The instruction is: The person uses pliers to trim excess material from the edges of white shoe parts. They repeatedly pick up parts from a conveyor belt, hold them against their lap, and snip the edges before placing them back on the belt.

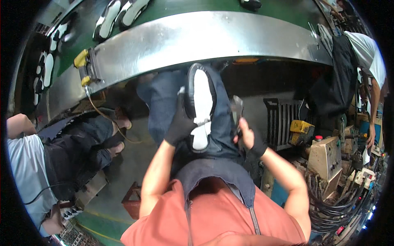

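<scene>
The person sits with a shoe (202,94) laid sole up over the lap, its toe pointing away toward the metal ledge (197,39) and its heel near the waist. The sole is white, in a longer front piece and a shorter heel piece, with the black upper showing around its edge. Beneath it are blue jeans (158,102).

The left hand (180,123), in a black glove, is closed around the left side of the shoe near its middle; some of its fingers are hidden behind the shoe, so how far they wrap cannot be told. The right hand (247,137) is curled around the handle of a metal tool (237,105) (its glove leaves the fingertips bare), with the tool's head raised just right of the shoe and apart from it.

On the ledge's left part sits a yellow device (82,65) with a hose (98,110) trailing down from it. Beyond the ledge, on a green surface (172,8), more shoes (107,20) lie with white soles up.

To the left, a co-worker in a white shirt (28,168) and dark apron sits near the ledge; to the right, another person in white (369,49) reaches downward. On that side stand a dark slatted rack (279,123), a yellow box (301,131), a grimy control box (324,158) and a heap of black cables (324,213).
</scene>
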`<state>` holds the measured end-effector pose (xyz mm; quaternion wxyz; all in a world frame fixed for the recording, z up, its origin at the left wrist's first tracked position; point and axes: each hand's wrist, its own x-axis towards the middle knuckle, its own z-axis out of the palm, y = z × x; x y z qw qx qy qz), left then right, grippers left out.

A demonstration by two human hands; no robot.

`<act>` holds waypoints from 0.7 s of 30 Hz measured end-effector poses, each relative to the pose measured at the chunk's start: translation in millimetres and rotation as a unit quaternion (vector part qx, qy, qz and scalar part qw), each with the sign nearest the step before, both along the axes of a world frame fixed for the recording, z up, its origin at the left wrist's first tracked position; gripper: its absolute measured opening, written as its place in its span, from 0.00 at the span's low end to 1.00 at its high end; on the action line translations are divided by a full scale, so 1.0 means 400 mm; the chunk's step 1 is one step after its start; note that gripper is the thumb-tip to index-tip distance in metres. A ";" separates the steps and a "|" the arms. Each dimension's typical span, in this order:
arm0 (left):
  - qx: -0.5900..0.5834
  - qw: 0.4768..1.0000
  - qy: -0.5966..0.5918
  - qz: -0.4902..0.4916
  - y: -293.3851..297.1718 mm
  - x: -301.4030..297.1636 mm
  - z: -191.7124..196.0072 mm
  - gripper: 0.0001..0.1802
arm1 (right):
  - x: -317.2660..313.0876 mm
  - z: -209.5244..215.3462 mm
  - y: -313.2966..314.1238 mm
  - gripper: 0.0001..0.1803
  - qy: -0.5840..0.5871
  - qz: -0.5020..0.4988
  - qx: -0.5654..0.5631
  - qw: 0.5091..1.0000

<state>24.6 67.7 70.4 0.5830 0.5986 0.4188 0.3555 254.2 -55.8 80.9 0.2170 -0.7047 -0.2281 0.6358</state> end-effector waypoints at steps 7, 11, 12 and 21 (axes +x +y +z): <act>-0.067 0.989 -0.126 0.048 0.336 0.065 0.070 0.36 | -0.118 -0.151 -0.037 0.46 -0.016 -0.017 -0.058 0.998; 0.002 0.991 -0.120 0.055 0.653 0.127 0.209 0.21 | -0.137 -0.125 0.101 0.45 -0.039 -0.054 0.001 0.998; 0.015 0.990 -0.130 0.057 0.655 0.143 0.240 0.21 | -0.131 -0.132 0.139 0.44 -0.043 -0.048 0.015 0.998; 0.412 0.820 0.363 0.159 1.093 -0.228 0.148 0.32 | -0.047 -0.162 0.335 0.42 -0.011 0.033 -0.033 0.999</act>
